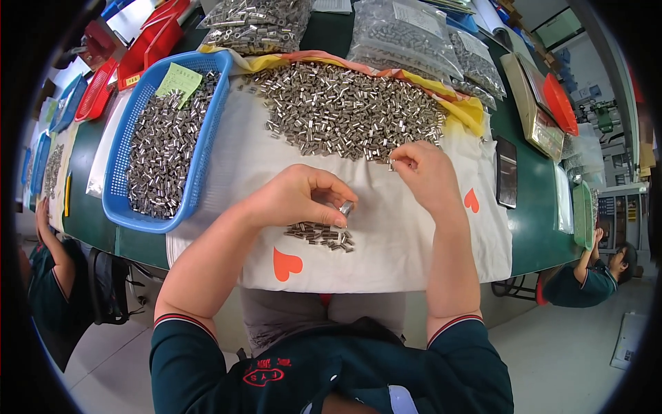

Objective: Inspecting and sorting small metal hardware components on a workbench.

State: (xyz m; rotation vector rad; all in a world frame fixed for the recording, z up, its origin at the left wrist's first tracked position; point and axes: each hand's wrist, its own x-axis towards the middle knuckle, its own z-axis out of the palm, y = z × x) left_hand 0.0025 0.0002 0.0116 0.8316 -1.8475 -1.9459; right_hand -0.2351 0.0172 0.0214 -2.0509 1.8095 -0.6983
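Note:
A wide heap of small shiny metal sleeves (pixel 345 110) spreads over a white cloth (pixel 379 255) printed with red hearts. My left hand (pixel 300 196) is closed, pinching a small metal piece (pixel 346 207) between thumb and fingers. Just below that hand lies a smaller group of sleeves (pixel 324 236), partly covered by it. At the near right edge of the heap, my right hand (pixel 426 172) pinches a small metal sleeve (pixel 392 165) at its fingertips.
To the left stands a blue basket (pixel 114 176) full of sleeves, with a yellow-green note (pixel 179 81). Plastic bags of metal parts (pixel 407 41) line the back. A dark phone (pixel 506 172) lies on the right. Co-workers sit at both sides.

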